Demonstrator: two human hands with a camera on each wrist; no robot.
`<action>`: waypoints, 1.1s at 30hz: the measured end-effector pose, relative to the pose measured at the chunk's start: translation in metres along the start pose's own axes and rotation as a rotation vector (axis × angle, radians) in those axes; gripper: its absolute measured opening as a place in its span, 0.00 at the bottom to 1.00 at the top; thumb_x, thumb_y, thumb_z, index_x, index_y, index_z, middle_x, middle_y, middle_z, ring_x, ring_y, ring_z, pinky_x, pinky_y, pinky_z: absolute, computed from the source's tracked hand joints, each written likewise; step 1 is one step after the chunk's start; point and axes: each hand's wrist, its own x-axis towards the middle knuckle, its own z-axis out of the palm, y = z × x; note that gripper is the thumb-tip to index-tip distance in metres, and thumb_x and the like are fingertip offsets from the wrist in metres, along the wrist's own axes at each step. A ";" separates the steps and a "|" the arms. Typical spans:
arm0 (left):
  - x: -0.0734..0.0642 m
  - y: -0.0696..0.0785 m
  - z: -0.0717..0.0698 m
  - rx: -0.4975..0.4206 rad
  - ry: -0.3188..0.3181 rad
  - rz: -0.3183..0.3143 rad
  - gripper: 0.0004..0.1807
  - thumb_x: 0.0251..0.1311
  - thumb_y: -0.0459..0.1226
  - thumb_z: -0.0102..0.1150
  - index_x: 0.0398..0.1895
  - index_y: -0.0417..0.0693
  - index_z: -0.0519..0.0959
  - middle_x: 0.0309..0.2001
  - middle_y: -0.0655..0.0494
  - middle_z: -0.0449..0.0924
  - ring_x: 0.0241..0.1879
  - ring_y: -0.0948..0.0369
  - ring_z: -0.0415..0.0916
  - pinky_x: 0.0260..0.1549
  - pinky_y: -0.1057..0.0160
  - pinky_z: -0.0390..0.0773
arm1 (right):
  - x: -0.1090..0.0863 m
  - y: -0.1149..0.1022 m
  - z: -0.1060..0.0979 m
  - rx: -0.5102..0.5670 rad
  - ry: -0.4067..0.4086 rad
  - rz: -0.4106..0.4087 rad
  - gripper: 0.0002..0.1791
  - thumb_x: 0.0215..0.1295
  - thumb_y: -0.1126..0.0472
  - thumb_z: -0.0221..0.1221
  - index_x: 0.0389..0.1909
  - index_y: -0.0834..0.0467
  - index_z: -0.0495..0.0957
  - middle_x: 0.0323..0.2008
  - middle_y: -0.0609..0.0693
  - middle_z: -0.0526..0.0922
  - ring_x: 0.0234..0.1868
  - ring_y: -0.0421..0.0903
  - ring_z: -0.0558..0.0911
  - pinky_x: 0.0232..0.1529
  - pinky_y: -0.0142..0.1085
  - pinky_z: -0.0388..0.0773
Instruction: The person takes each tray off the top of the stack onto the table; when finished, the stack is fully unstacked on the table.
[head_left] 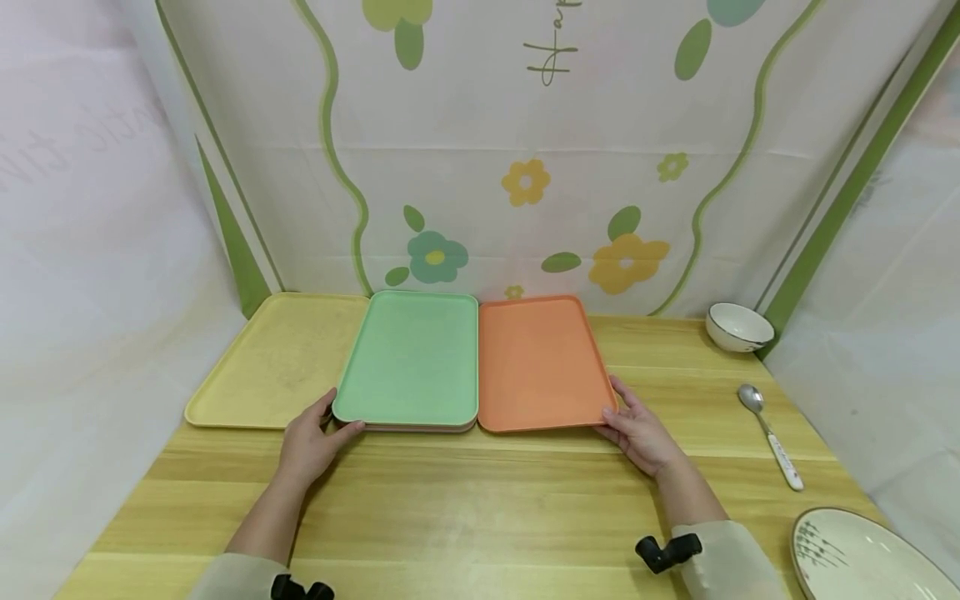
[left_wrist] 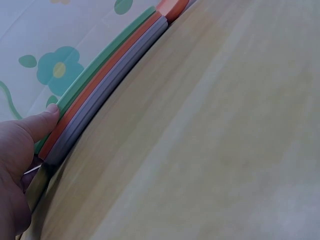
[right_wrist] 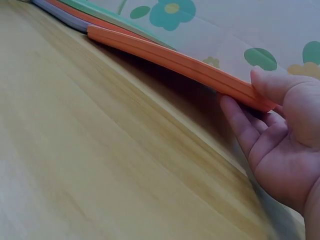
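Note:
A green tray (head_left: 411, 358) tops a stack in the middle; the left wrist view shows an orange tray (left_wrist: 95, 82) and a greyish-purple tray (left_wrist: 107, 90) beneath it. My left hand (head_left: 309, 446) grips the stack's near left corner, thumb on the front edge and fingers at the left side, partly hidden. To the right of the stack lies another orange tray (head_left: 543, 367). Its near right corner is pinched by my right hand (head_left: 637, 429), thumb at the rim and fingers underneath. In the right wrist view that corner is raised off the table.
A yellow tray (head_left: 288, 358) lies left of the stack. On the right stand a white bowl (head_left: 738, 327), a spoon (head_left: 771, 437) and an oval plate (head_left: 877, 554). Flowered cloth (head_left: 480, 183) hangs behind the wooden table (head_left: 465, 517), with pale cloth at both sides.

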 end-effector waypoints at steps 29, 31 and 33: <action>-0.001 0.001 0.001 -0.015 -0.007 -0.002 0.50 0.61 0.52 0.64 0.75 0.33 0.52 0.72 0.30 0.58 0.71 0.38 0.57 0.69 0.40 0.61 | 0.009 -0.020 0.026 -0.814 0.216 0.082 0.43 0.70 0.51 0.59 0.77 0.59 0.49 0.77 0.62 0.49 0.76 0.68 0.50 0.73 0.60 0.53; -0.001 0.001 0.001 -0.015 -0.008 -0.005 0.50 0.61 0.52 0.64 0.75 0.34 0.52 0.72 0.30 0.57 0.71 0.38 0.56 0.69 0.40 0.61 | 0.013 -0.019 0.033 -0.794 0.200 0.069 0.42 0.70 0.51 0.59 0.77 0.60 0.50 0.77 0.62 0.50 0.76 0.65 0.50 0.74 0.59 0.51; -0.001 0.000 0.000 -0.016 -0.009 -0.008 0.50 0.61 0.52 0.64 0.75 0.34 0.52 0.72 0.30 0.57 0.72 0.38 0.56 0.69 0.40 0.61 | 0.017 -0.017 0.040 -0.768 0.185 0.049 0.42 0.70 0.52 0.59 0.77 0.61 0.50 0.77 0.62 0.51 0.77 0.63 0.49 0.75 0.57 0.49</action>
